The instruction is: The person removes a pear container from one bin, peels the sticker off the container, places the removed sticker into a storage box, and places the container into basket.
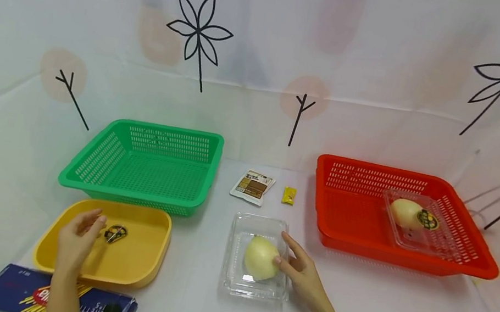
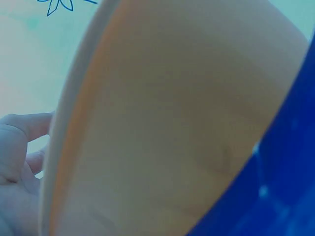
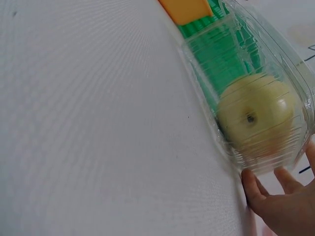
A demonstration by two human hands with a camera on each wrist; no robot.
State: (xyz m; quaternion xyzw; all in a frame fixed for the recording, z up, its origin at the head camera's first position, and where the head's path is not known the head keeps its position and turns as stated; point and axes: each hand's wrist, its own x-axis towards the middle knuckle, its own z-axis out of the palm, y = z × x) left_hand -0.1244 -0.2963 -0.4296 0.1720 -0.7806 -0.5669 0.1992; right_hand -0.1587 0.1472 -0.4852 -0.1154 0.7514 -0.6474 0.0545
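A clear plastic box point(image 1: 233, 281) on the white table holds a round, pale yellow-green fruit point(image 1: 260, 259). At the box's right side, my right hand point(image 1: 305, 278) grips the edge, thumb and forefinger over the top; in the right wrist view, fingers point(image 3: 285, 181) touch its ribbed wall. Over the yellow tray point(image 1: 136, 270), my left hand point(image 1: 75, 242) hovers with fingers loosely bent, close to small black-and-yellow stickers point(image 1: 116, 233). I make out nothing in its grasp. In the left wrist view the tray's side point(image 2: 147, 123) hides much of that hand.
A green basket point(image 1: 157, 199) stands behind the tray. At right, a red basket point(image 1: 393, 255) holds another boxed fruit point(image 1: 404, 213) with a black-and-yellow sticker. Between the baskets lie a white-brown packet point(image 1: 252, 186) and a small yellow sachet point(image 1: 289, 195). A blue spaghetti box point(image 1: 13, 284) lies under my left forearm.
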